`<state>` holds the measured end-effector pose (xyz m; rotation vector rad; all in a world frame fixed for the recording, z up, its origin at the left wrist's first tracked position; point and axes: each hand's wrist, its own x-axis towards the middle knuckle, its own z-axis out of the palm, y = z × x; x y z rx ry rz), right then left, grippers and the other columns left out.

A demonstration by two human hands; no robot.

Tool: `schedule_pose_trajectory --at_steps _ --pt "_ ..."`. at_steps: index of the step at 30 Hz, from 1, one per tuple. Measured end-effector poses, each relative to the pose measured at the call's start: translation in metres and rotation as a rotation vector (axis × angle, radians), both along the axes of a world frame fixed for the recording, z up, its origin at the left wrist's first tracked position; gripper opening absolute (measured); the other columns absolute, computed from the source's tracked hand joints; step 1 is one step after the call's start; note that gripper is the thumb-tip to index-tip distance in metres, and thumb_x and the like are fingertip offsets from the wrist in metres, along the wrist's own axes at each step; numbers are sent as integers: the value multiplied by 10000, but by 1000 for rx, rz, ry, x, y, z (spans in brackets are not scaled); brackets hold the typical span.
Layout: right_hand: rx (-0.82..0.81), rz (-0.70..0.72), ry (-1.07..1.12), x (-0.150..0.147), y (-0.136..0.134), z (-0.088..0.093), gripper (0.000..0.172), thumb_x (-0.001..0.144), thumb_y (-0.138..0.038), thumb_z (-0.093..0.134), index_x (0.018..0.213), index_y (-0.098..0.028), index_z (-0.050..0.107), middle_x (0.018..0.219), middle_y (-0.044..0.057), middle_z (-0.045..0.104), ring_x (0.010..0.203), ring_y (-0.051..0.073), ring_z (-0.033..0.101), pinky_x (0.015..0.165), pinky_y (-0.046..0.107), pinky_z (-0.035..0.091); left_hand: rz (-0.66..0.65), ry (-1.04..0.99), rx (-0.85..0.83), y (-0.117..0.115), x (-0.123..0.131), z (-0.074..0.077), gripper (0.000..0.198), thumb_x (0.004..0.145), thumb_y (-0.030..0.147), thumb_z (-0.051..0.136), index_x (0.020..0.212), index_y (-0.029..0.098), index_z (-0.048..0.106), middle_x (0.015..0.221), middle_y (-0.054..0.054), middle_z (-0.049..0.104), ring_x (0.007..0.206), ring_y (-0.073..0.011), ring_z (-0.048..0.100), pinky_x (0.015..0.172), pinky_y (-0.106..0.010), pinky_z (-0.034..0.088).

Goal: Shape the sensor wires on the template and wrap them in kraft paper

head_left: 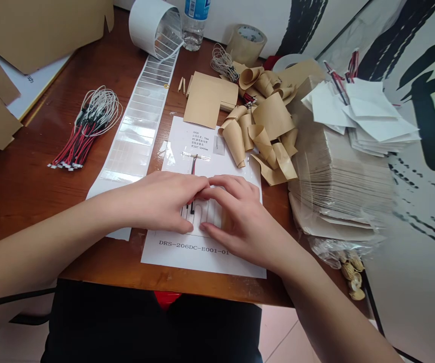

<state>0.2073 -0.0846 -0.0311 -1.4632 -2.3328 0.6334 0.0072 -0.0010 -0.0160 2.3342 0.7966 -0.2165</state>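
- Risk: the red-and-black wire lead (pixel 193 169) stood up off the white ribbed pad (pixel 205 212), and its joint could have been strained if the pad was shifted while the lead was bent.
- Risk: the pad lay on the printed sheet (pixel 190 257), which was loose near the edge of the wooden table (pixel 100 267); uneven hand pressure could have slid the sheet and misaligned the pad.
- Risk: the crumpled kraft paper pieces (pixel 258 133) lay just beside the sheet and could have been knocked onto it.
- Left hand (pixel 160 201): it was not clenched. The fingers lay over the left part of the pad, touching it, with the fingertips beside the lead. A pinch could not be confirmed.
- Right hand (pixel 238 217): it was not clenched. The fingers were spread across the right part of the pad, and the fingertips nearly met those of the left hand. A grip could not be confirmed.
- Location: the pad lay directly under both hands and was largely hidden; the lead ran up from between them.
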Motion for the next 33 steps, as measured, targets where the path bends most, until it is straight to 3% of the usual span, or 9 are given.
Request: schedule_pose_trajectory --at_steps 7,16,25,33 --pt "-27 9 27 0 0 2 304 886 -212 646 1179 -284 612 1343 117 611 1326 342 513 1105 587 388 -20 -20 -23 1 -2 3 297 767 348 673 1009 233 544 946 0 640 828 -194 608 678 -301 396" --pt "-30 11 61 0 0 3 253 911 -251 630 1164 -266 616 1317 116 625 1297 327 531 1093 563 408 -13 -17 -21 1 -1 -1 411 751 316 678 1140 237 570 1006 -7 660 891 -206 626 724 -306 413" --pt "76 -57 88 -6 1 -6 155 958 -213 586 1077 -266 669 1215 95 698 1194 292 613 1028 533 433 -25 -13 -35 1 -3 5 155 831 309 588 957 234 540 941 -16 666 817 -204 610 678 -313 386" --pt "138 -101 112 -8 -1 -9 159 965 -186 572 997 -269 704 1135 79 725 1101 271 650 980 509 466 -39 -12 -51 2 -3 5 74 844 214 564 899 231 518 926 -8 669 787 -184 593 666 -306 382"
